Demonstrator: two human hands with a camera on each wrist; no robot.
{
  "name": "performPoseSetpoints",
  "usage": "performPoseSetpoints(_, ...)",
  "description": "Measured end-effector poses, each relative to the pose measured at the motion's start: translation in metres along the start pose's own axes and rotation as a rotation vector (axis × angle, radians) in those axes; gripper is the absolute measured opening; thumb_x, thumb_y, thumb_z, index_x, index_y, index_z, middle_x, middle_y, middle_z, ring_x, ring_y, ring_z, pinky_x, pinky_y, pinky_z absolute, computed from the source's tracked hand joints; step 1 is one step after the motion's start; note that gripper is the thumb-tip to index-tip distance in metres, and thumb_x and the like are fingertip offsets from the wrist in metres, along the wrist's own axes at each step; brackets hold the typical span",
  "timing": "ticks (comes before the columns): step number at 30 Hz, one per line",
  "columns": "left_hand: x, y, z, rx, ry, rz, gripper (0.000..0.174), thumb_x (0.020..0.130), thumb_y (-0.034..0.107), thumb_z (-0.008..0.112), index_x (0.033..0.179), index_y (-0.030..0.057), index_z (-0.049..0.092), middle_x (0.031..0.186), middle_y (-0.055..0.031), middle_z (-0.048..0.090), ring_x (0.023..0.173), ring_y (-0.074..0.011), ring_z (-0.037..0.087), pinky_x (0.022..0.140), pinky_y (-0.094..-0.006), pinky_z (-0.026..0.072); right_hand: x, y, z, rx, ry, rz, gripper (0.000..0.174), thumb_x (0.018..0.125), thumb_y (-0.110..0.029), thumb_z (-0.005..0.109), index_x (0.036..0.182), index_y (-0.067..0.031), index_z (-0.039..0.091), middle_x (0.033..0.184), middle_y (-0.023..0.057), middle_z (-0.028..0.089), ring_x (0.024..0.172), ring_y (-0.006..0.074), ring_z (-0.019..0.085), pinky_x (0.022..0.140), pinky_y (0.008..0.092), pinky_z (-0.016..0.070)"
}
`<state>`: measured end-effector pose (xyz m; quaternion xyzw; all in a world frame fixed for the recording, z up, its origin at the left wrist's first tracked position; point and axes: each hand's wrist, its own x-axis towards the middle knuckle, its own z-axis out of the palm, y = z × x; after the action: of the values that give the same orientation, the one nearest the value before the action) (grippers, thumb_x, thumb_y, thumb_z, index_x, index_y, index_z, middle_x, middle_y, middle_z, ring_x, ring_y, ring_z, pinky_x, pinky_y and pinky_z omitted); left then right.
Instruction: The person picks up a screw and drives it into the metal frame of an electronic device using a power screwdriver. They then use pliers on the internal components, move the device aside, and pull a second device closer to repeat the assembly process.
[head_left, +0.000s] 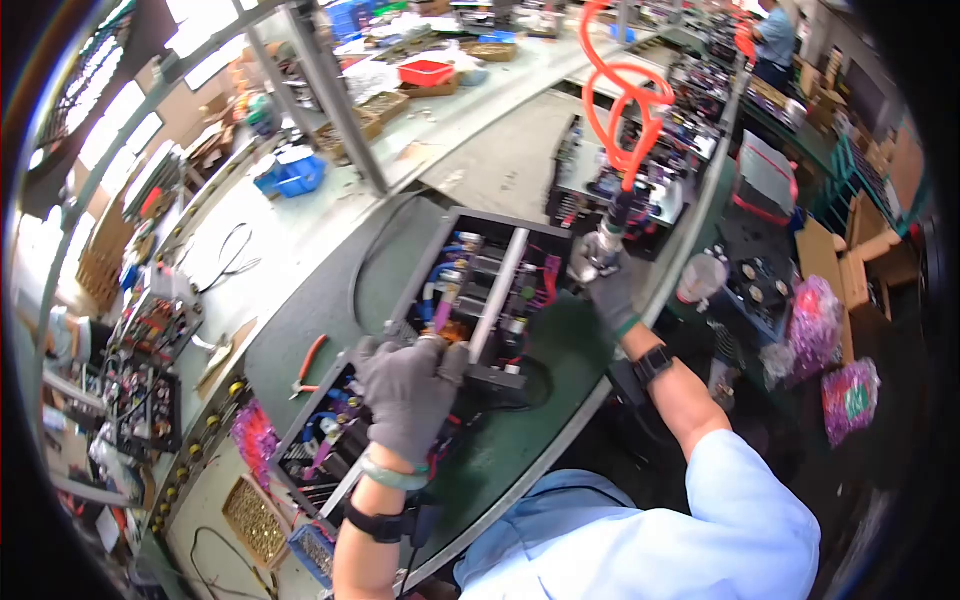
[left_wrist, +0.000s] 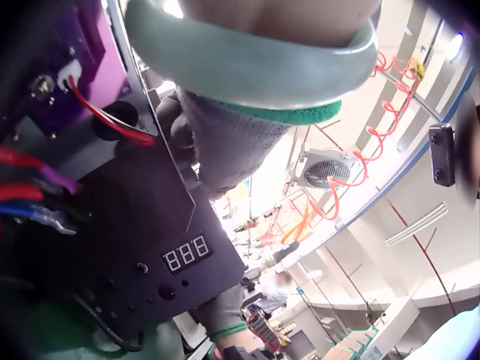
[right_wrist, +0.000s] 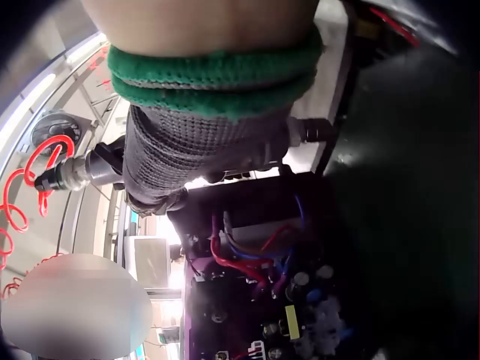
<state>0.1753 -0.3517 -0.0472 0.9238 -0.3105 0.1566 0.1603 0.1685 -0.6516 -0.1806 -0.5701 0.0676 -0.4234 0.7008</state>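
Observation:
An open-topped black electronics housing (head_left: 437, 252), packed with boards, wires and a pale metal bar, lies at an angle on the green bench. At its near end my left hand (head_left: 408, 395), in a grey glove, has curled fingers gripping the edge. The left wrist view shows a dark panel (left_wrist: 217, 274) with a three-digit display beside that hand. My gloved right hand (head_left: 612, 292) grips a metal air tool (head_left: 603, 248) beyond the housing's right corner. An orange coiled hose (head_left: 640, 150) rises from the tool. Red and blue wires (right_wrist: 244, 259) show below the right hand.
A second open housing (head_left: 300, 470) lies under and left of my left forearm. Red-handled pliers (head_left: 312, 360) rest on the bench. A box of small metal parts (head_left: 257, 520) stands near left. More housings (head_left: 690, 90) line the far right, with packed parts (head_left: 815, 325) below.

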Motion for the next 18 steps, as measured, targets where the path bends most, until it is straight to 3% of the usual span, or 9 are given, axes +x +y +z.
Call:
performPoseSetpoints(1,-0.001,-0.002,0.002,-0.046,0.027,-0.001,0.022,0.082,0.032,0.062,0.070,0.0145,0.068,0.059,-0.0108,0.059,0.068,-0.0305,0.059,0.082,-0.0427,0.0408,0.000,0.013,-0.005,-0.114,-0.025,-0.025,0.020,0.097,-0.021,0.044,0.101,-0.0037,0.055,0.080,0.0050,0.056,0.061,0.0151,0.052,0.052,0.0293,0.0448)
performPoseSetpoints(3,-0.007,-0.005,0.005,-0.004,0.113,0.009,0.024,0.081,0.030,0.062,0.064,0.0127,0.063,0.056,-0.0116,0.055,0.064,-0.0319,0.056,0.072,-0.0426,0.0417,-0.006,0.017,-0.007,0.620,0.069,0.371,0.024,0.097,-0.023,0.045,0.107,-0.0037,0.055,0.089,0.0052,0.058,0.072,0.0159,0.057,0.062,0.0325,0.0513)
performPoseSetpoints(4,-0.012,-0.007,0.004,-0.022,0.107,0.010,0.027,0.080,0.029,0.062,0.060,0.0115,0.058,0.055,-0.0118,0.053,0.062,-0.0328,0.055,0.070,-0.0444,0.0416,-0.018,0.016,-0.007,0.117,0.015,0.151,0.025,0.096,-0.022,0.045,0.111,-0.0041,0.054,0.094,0.0047,0.059,0.080,0.0157,0.059,0.068,0.0325,0.0532)
performPoseSetpoints(5,-0.019,-0.010,0.002,0.018,0.136,0.015,0.026,0.081,0.029,0.062,0.063,0.0115,0.059,0.055,-0.0114,0.054,0.062,-0.0318,0.054,0.068,-0.0439,0.0427,-0.014,0.017,-0.017,0.460,-0.194,0.274,0.022,0.091,-0.009,0.050,0.111,-0.0053,0.055,0.096,0.0041,0.060,0.081,0.0144,0.060,0.069,0.0307,0.0536)
performPoseSetpoints(6,-0.029,-0.016,0.002,-0.010,0.123,-0.023,0.026,0.082,0.029,0.062,0.063,0.0114,0.059,0.056,-0.0113,0.055,0.062,-0.0311,0.055,0.066,-0.0432,0.0431,-0.023,0.020,-0.019,-0.187,-0.167,0.021,0.030,0.082,0.004,0.056,0.110,-0.0062,0.056,0.095,0.0026,0.059,0.079,0.0120,0.059,0.067,0.0274,0.0526)
performPoseSetpoints(10,-0.083,-0.060,-0.037,-0.031,0.142,-0.097,0.015,0.081,0.026,0.065,0.083,0.0113,0.067,0.060,-0.0091,0.058,0.059,-0.0296,0.056,0.064,-0.0408,0.0458,-0.080,-0.003,0.034,-0.064,-0.187,0.184,0.038,0.076,0.010,0.065,0.109,-0.0078,0.057,0.094,-0.0024,0.058,0.083,0.0077,0.056,0.073,0.0240,0.0490)
performPoseSetpoints(12,-0.102,-0.064,-0.053,-0.101,0.167,-0.178,0.033,0.078,0.020,0.068,0.110,0.0107,0.067,0.063,-0.0082,0.059,0.060,-0.0293,0.057,0.061,-0.0397,0.0481,-0.091,0.007,0.034,-0.017,-0.245,0.184,0.040,0.075,0.010,0.066,0.110,-0.0086,0.057,0.095,-0.0033,0.057,0.085,0.0066,0.056,0.076,0.0235,0.0482)
performPoseSetpoints(14,-0.118,-0.090,-0.091,-0.154,0.183,-0.221,0.033,0.080,0.015,0.066,0.112,0.0058,0.065,0.073,-0.0106,0.063,0.064,-0.0241,0.061,0.060,-0.0356,0.0502,-0.102,-0.004,0.044,0.036,-0.312,0.244,0.039,0.076,0.009,0.066,0.108,-0.0088,0.056,0.095,-0.0035,0.057,0.085,0.0064,0.055,0.078,0.0235,0.0475)
performPoseSetpoints(18,-0.153,-0.189,-0.137,0.041,0.193,-0.377,0.028,0.083,0.013,0.064,0.109,0.0029,0.065,0.089,-0.0146,0.066,0.074,-0.0208,0.065,0.068,-0.0328,0.0519,-0.116,-0.022,0.061,-0.028,-0.304,0.269,0.038,0.079,0.006,0.064,0.109,-0.0154,0.054,0.089,-0.0029,0.056,0.061,0.0039,0.052,0.042,0.0197,0.0392)
